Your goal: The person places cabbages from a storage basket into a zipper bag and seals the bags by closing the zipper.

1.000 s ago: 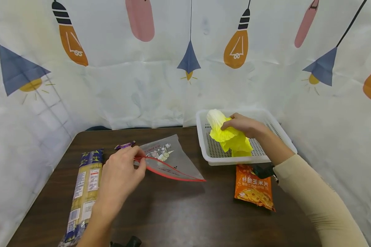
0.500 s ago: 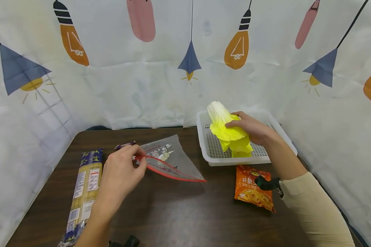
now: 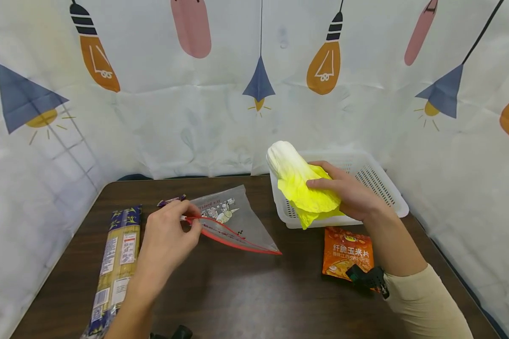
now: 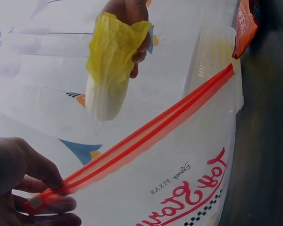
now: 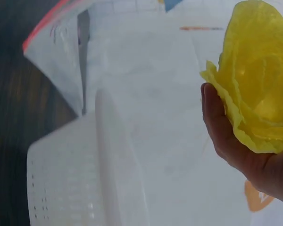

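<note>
My left hand [image 3: 169, 240] pinches the corner of a clear zip bag [image 3: 237, 212] by its red zip edge. In the left wrist view the red zip strip [image 4: 151, 129] runs from my fingers up to the right, and the bag's print shows below it. My right hand [image 3: 343, 188] grips a napa cabbage [image 3: 297, 183] around its yellow leafy end, its white stem end pointing up and left. The cabbage is held above the left part of a white plastic basket [image 3: 386, 193]. From the right wrist, the yellow leaves [image 5: 259, 80] fill the space beside the thumb.
A long pack of noodles [image 3: 119, 263] lies along the table's left side. Behind my left hand is a small purple packet [image 3: 169, 201], partly covered. An orange snack bag [image 3: 348, 252] lies in front of the basket, under my right wrist. A printed curtain [image 3: 195, 122] stands behind the table.
My right hand has lifted the cabbage out of the basket and moved it left and nearer, tilting it. My left hand keeps its pinch on the zip bag, barely moving.
</note>
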The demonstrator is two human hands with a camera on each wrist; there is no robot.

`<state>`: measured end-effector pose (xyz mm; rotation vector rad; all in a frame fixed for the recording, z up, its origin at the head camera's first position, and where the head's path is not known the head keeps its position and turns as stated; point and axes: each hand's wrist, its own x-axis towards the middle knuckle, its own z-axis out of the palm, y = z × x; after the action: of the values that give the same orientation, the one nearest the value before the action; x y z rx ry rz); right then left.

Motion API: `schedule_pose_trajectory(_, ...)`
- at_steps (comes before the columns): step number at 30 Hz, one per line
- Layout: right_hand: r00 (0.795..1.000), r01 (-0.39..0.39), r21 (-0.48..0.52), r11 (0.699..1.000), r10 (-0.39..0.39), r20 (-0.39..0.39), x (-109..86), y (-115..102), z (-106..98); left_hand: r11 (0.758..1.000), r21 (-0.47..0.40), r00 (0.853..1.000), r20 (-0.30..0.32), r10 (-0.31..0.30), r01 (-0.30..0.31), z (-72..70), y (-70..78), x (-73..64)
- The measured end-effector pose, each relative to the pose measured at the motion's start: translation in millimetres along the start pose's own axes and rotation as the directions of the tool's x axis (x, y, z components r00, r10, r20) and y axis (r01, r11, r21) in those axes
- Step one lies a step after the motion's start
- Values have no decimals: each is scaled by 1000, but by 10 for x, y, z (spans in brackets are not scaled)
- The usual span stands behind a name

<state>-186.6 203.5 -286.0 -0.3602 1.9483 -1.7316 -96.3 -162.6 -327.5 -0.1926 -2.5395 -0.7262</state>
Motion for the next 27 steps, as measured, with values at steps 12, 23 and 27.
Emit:
schedule_pose_trajectory(12,982,80,76,994,-91,166,-190,164,352,1000,-2,1000,-14,-25,25,57,19,-6)
schedule_pose_trajectory(23,948,82,29,996,-87,306,-276,317,534,999,-12,999,-38,-35,34,85,26,3)
schedule_pose_trajectory(27,929,121,-23,992,-105,355,-283,356,573,999,-23,998,-54,-38,37,88,26,13)
